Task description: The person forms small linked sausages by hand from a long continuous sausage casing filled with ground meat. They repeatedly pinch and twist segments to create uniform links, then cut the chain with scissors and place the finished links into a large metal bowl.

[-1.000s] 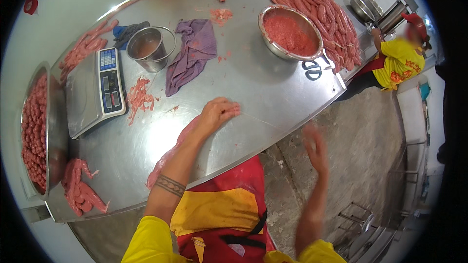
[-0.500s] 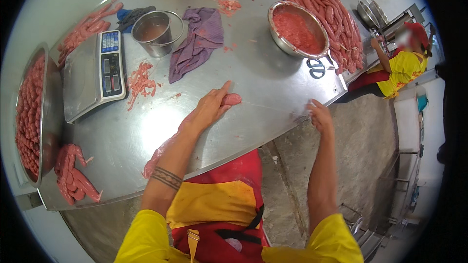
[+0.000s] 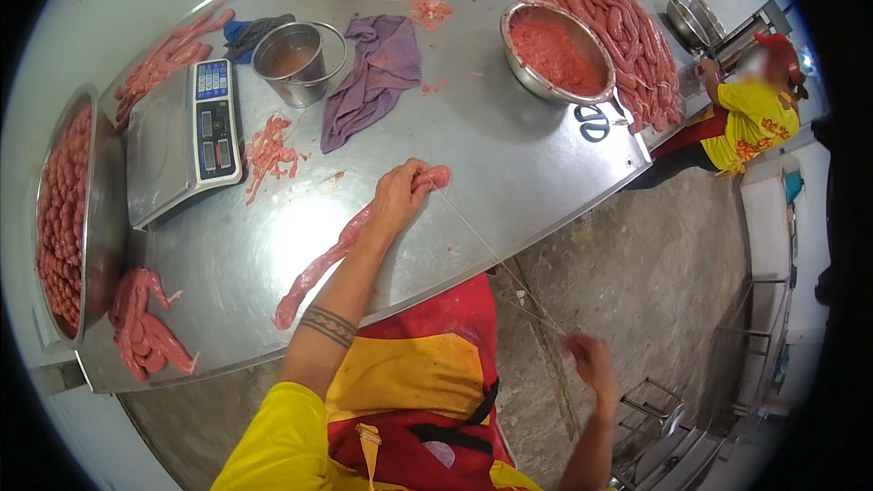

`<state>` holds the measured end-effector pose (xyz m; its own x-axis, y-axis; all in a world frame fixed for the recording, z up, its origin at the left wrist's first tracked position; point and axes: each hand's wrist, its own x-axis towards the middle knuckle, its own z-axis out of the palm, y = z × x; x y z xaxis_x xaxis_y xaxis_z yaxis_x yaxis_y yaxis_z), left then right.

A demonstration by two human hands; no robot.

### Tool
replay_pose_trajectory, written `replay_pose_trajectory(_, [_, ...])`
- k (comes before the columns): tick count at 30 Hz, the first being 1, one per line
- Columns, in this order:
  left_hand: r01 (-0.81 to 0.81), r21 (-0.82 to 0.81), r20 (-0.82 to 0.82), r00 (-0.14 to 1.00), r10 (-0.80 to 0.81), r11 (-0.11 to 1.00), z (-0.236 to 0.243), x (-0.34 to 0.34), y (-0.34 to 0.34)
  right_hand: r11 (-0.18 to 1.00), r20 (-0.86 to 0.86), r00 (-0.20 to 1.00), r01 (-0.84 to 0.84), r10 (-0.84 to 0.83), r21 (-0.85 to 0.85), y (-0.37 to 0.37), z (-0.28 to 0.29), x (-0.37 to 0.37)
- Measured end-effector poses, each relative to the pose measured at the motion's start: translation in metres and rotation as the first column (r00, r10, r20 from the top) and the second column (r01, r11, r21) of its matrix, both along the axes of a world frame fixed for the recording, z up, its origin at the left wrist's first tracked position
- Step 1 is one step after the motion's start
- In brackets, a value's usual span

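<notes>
Near the worktop's front edge, the left hand grips sausage, the right hand string: seemingly tying, next needing steady tension

A digital scale is placed near a stainless-steel bucket; a crumpled purple towel is laid to the bucket's right, and a red cap is worn by a co-worker.
</notes>
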<state>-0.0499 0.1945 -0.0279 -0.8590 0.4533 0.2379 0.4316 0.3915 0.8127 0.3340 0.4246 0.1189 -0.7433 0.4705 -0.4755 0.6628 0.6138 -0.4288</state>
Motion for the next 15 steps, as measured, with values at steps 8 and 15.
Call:
replay_pose_trajectory(8, [0.276,-0.490,-0.348,0.808,-0.476,0.827,0.018,-0.003,-0.021,0.283,0.513,0.708,0.682,-0.485,-0.674,0.074,-0.111,0.207])
replay_pose_trajectory(15, [0.330,-0.468,-0.258,0.836,-0.484,0.820,0.031,-0.011,-0.048,0.231,-0.196,0.170,0.218,-0.966,-0.948,0.205,-0.129,-0.090])
